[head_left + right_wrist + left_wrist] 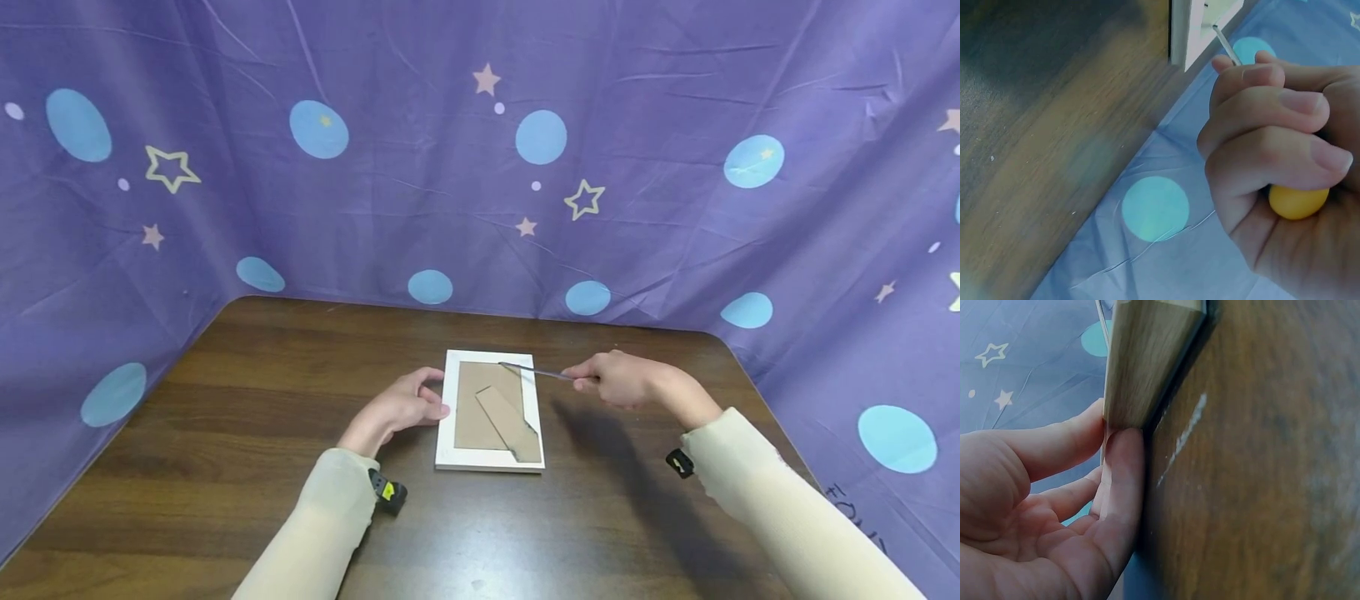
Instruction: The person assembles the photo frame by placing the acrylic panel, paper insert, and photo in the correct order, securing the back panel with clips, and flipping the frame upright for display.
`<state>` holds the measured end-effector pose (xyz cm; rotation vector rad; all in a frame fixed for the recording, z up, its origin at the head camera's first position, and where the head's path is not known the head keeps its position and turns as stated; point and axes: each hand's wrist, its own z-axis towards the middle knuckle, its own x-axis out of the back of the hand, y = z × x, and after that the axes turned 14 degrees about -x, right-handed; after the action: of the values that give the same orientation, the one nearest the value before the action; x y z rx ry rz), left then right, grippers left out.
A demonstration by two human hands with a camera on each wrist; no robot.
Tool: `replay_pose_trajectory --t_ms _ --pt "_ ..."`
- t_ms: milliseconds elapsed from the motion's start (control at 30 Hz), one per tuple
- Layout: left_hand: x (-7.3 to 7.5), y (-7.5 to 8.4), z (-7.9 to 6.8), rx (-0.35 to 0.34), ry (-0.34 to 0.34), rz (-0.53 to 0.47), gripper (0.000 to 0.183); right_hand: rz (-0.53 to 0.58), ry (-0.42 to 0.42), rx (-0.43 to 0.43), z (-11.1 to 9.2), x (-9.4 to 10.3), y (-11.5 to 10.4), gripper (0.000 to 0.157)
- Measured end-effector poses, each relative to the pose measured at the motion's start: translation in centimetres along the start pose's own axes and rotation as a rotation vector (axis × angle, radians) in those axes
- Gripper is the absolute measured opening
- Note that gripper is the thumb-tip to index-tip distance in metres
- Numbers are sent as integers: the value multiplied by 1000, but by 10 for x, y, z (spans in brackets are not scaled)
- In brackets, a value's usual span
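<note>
A white picture frame point(490, 459) lies back side up on the table, its brown backing board point(468, 417) and folded stand leg point(501, 417) showing. My left hand point(401, 404) holds the frame at its left edge. In the left wrist view, the thumb and a finger point(1124, 462) pinch that wooden edge. My right hand point(622, 377) grips what looks like a screwdriver point(543, 372), its thin metal shaft pointing left over the frame. The tip is at the upper edge of the backing board. In the right wrist view, its yellow handle end point(1299, 201) pokes out below the curled fingers; the rest of the handle is hidden.
The brown wooden table point(300, 375) carries the frame near its middle. A purple curtain point(420, 192) with stars and blue dots hangs behind and at both sides. Dark wrist straps point(387, 492) sit at both sleeves.
</note>
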<state>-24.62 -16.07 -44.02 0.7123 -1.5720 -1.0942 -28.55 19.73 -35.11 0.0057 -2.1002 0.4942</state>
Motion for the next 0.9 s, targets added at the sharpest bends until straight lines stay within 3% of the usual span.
replay_pose_trajectory --t_ms 367,900 --pt "0 0 1 4 4 17 71 -224 178 96 -7 -15 -17 42" --pt "-1 -1 1 4 5 15 72 -291 279 18 -15 -42 -32 45"
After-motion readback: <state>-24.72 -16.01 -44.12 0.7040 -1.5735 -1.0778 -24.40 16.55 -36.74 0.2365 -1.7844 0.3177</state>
